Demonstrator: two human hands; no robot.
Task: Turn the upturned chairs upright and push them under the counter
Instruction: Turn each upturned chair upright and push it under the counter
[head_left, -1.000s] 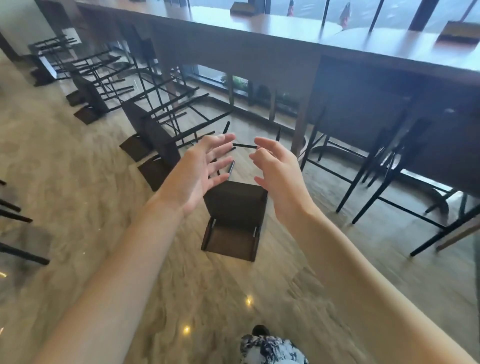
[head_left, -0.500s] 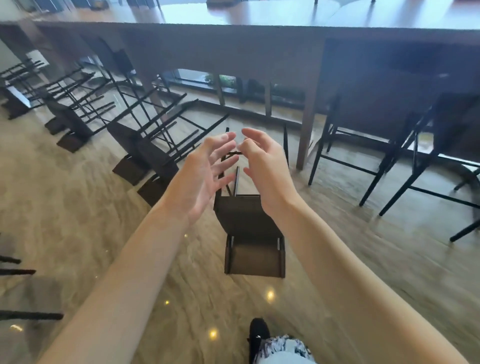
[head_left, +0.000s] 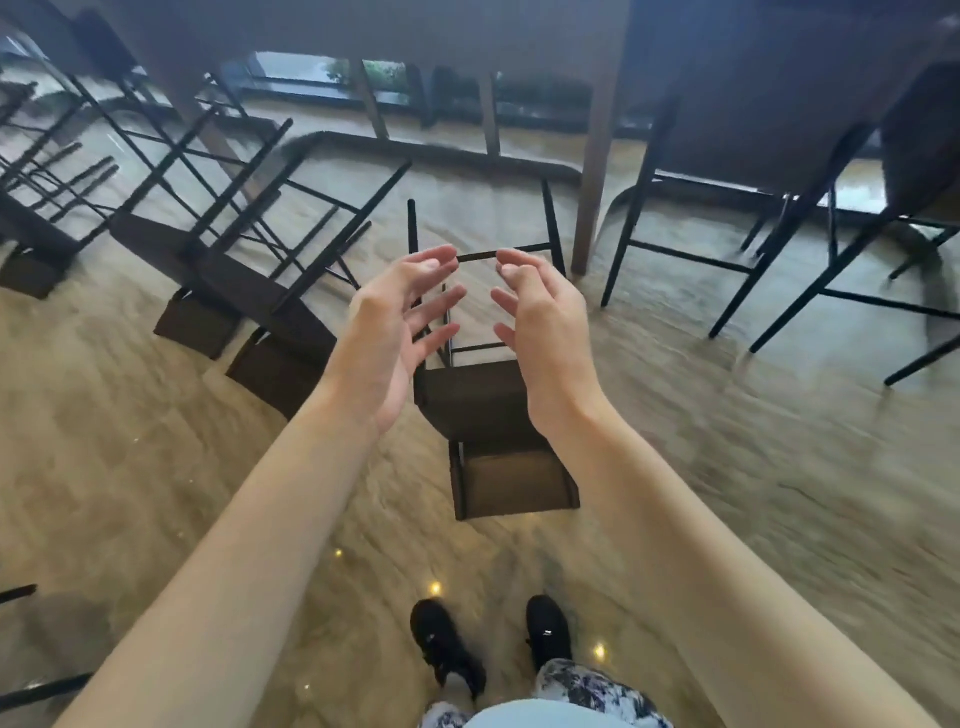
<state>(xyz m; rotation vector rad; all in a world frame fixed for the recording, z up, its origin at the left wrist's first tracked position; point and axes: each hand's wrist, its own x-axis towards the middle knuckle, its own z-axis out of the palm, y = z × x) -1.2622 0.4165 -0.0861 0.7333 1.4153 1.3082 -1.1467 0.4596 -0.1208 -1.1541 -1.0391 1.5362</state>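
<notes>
An upturned chair (head_left: 493, 410) is seen lying on the floor (head_left: 727, 467) before the counter (head_left: 592, 156) (legs pointing toward it). Above the chair, the left hand (head_left: 400, 332) and right hand (head_left: 540, 332) are held spread, nothing gripped.

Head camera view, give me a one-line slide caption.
Both open hands, left hand and right hand, reach toward an upturned chair lying on the floor before the counter.

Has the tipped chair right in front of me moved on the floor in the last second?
No. The chair lies in the same spot beside the counter leg; only the camera has shifted.
</notes>
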